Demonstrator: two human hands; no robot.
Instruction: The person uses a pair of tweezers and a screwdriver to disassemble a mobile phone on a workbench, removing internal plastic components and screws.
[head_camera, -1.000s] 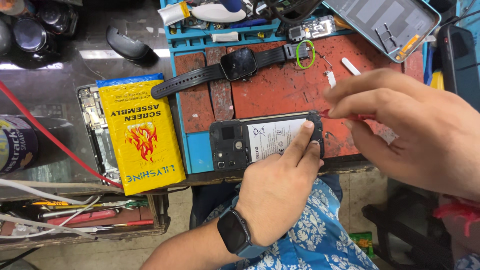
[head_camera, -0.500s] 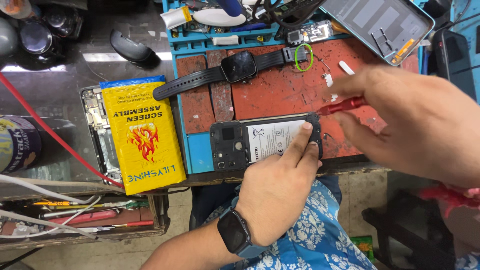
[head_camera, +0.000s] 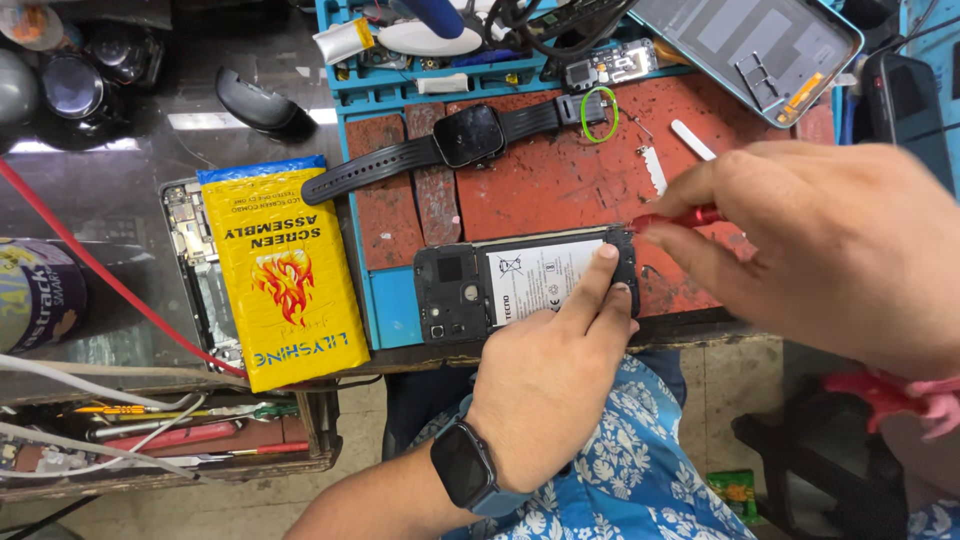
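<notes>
The opened smartphone (head_camera: 525, 290), back cover removed and battery exposed, lies at the near edge of the red-and-blue repair mat (head_camera: 560, 190). The left hand (head_camera: 555, 375) presses two extended fingers flat on the battery at the phone's right end. The right hand (head_camera: 830, 250) pinches a red screwdriver (head_camera: 680, 217), tip touching the phone's far right corner. A black smartwatch (head_camera: 465, 137) lies farther on the mat. A yellow screen-assembly packet (head_camera: 285, 270) rests left of the phone, and a grey back cover (head_camera: 750, 45) sits far right

Glass-topped bench (head_camera: 130, 150): red mat (head_camera: 560, 190), yellow packet (head_camera: 285, 270) (phone frame (head_camera: 190, 270) beneath).
</notes>
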